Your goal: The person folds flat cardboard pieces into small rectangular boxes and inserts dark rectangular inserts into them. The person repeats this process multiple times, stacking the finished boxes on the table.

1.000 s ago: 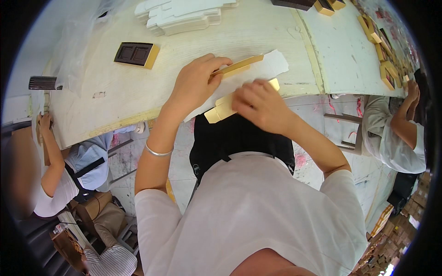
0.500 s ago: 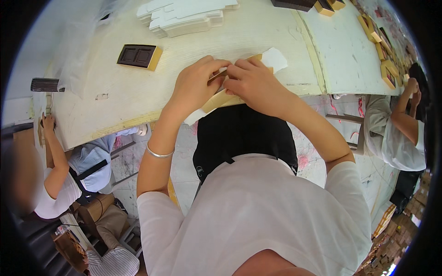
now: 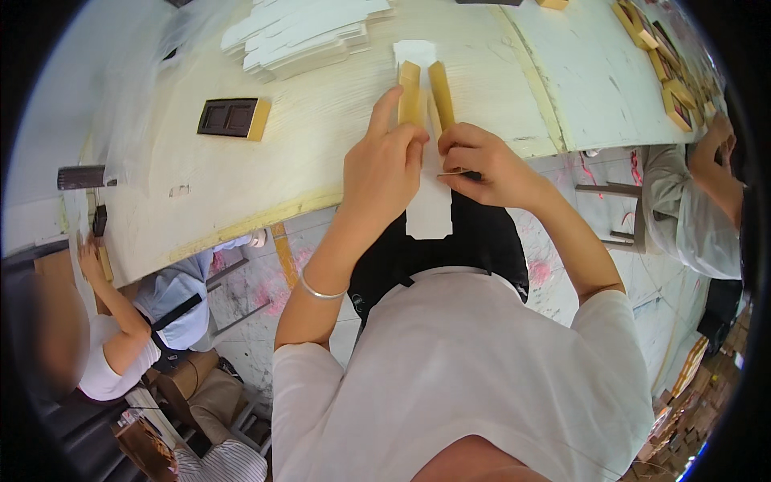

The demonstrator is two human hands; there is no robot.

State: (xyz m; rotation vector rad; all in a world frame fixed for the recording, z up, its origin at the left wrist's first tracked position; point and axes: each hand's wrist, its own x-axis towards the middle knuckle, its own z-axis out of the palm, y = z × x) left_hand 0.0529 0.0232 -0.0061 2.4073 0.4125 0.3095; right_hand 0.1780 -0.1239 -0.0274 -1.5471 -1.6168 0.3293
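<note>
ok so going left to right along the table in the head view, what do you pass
dark cylinder at the table's left end → dark two-well tray with a gold edge → stack of white flat cartons → left hand → right hand → gold-edged trays at the far right

Both arms reach forward side by side. The left hand is curled, with one finger pointing straight ahead. The right hand is bent, its fingertips pinched together.
</note>
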